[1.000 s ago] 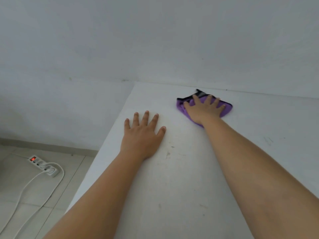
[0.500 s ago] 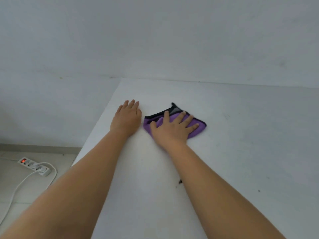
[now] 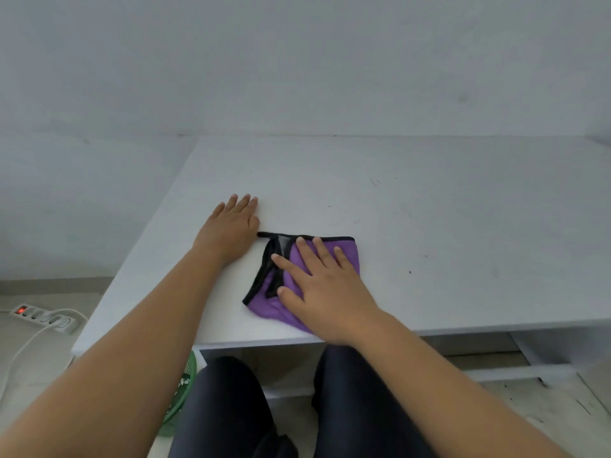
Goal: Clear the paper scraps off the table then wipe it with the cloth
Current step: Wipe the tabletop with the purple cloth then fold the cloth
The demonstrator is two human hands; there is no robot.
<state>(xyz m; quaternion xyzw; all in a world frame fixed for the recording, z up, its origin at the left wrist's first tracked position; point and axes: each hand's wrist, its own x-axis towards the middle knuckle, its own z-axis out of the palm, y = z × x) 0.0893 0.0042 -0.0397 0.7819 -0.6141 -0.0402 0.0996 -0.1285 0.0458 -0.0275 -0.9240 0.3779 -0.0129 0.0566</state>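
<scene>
Fingers [image 3: 307, 256] of the right hand [image 3: 325, 292] lie straight and spread, pressing the purple cloth [image 3: 347, 256] flat on the white table [image 3: 429, 226]; the left hand [image 3: 228, 231] rests flat beside it. Wiping is under way, seemingly with no paper scraps left. Next comes a sweep over the unwiped right side.

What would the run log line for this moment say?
stage: wiping | right hand: flat on purple cloth | left hand: flat on table | scraps: none seen

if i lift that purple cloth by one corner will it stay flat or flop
Probably flop: the purple cloth lies folded and creased under the right hand. It looks thin and light, and likely slides easily on the smooth white table.
</scene>
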